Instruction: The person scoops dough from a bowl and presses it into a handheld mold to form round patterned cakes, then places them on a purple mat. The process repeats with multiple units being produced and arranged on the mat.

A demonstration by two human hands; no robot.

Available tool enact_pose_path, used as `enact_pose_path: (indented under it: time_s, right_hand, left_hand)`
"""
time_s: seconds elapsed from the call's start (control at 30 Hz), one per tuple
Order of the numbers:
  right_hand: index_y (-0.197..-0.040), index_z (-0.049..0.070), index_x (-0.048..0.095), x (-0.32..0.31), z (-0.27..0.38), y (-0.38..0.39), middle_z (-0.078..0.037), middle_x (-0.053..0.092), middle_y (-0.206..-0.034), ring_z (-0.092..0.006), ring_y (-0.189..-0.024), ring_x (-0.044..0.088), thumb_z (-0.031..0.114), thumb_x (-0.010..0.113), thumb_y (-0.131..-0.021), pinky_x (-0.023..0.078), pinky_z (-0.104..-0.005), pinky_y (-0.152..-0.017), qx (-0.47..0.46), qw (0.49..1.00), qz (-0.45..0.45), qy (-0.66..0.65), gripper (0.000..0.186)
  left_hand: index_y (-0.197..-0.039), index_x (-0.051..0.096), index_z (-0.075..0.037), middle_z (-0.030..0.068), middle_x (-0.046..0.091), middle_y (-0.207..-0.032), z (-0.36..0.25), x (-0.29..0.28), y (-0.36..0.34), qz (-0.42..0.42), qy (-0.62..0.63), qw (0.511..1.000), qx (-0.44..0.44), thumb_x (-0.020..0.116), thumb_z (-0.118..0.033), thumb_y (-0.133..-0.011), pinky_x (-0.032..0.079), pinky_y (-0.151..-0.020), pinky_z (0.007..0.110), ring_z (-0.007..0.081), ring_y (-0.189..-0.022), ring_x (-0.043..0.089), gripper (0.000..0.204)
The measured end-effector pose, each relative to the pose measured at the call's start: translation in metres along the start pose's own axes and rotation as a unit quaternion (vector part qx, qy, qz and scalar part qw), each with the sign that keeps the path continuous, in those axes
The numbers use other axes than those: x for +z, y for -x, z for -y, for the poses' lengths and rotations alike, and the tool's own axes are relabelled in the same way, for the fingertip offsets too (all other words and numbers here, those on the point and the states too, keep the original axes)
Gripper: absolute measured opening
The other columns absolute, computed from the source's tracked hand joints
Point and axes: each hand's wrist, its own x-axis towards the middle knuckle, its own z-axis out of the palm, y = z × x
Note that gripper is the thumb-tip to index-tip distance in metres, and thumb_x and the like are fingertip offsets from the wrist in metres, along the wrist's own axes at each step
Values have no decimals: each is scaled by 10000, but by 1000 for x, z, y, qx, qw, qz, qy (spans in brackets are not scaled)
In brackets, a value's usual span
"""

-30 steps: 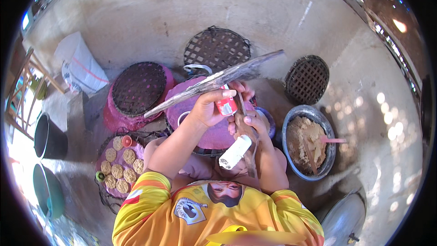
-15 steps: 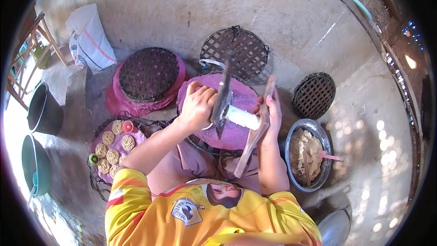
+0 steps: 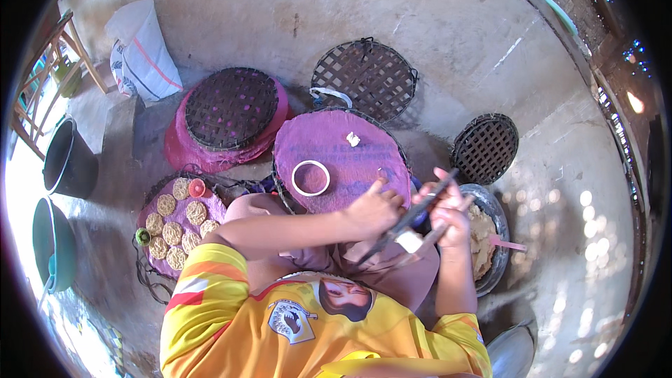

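My right hand (image 3: 448,217) grips a wooden press with a white tube (image 3: 409,241), held tilted over my right thigh. Its two long wooden handles lie close together, slightly blurred. My left hand (image 3: 376,211) is apart from the press, at the near right edge of a round purple cloth-covered tray (image 3: 336,141). Its fingers are curled, and whatever they may hold is hidden. A pale ring (image 3: 310,194) lies on that cloth, with a small scrap of dough (image 3: 353,140) farther back.
At left, a purple-covered tray holds several noodle-like nests (image 3: 173,234), a red cup (image 3: 197,187) and a green one. A bowl (image 3: 501,266) of dough stands at right. Woven trays (image 3: 364,80) lie beyond; buckets (image 3: 70,168) and a white sack (image 3: 147,56) stand left.
My left hand has let go of the press and come down toward the tray's near edge. My right hand has carried the press nearer and rightward. The ring and dough scrap are now uncovered.
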Motion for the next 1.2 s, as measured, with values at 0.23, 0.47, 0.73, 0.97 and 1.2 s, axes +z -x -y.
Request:
enact_pose_path:
  time_s: [0.23,0.47,0.73,0.97,1.2]
  right_hand:
    - [-1317,-6,338,-91,108,31,-151,531,-1008,-231,-967,536,61,514,-651,423,-380,-930,-144,954,-235,118,693]
    - [-1325,-7,324,-86,151,52,-138,501,-1015,-217,-965,504,68,512,-632,412,-362,-932,-76,957,-194,201,721]
    - [-1347,-3,291,-36,217,53,-110,509,-990,-194,-929,517,113,550,-600,422,-310,-895,-60,917,-187,346,799]
    - [-1360,4,281,6,239,56,-102,489,-1044,-176,-973,503,172,545,-616,405,-304,-917,-84,891,-158,417,806]
    - [-1355,0,292,21,225,55,-97,498,-1003,-177,-938,512,137,510,-580,413,-307,-901,-46,902,-132,409,817]
  left_hand:
    - [-1061,544,-40,139,540,-1010,-125,-63,-8,-185,683,615,348,566,-107,-758,426,-812,422,316,-960,527,311]
    - [-1158,522,-82,108,466,-1188,-159,-66,-18,-161,476,764,405,536,-234,-792,260,-916,573,330,-1153,378,396]
    - [-1210,531,-114,51,417,-1338,-170,-68,-13,-256,162,905,297,469,-332,-844,68,-975,748,347,-1309,272,431]
    - [-1084,566,-60,114,456,-1201,-163,-86,-20,-172,237,889,353,475,-323,-818,123,-976,713,347,-1193,361,386]
    - [-774,647,-40,119,560,-848,-168,-69,-20,-248,331,839,355,501,-257,-758,201,-922,702,326,-865,537,262]
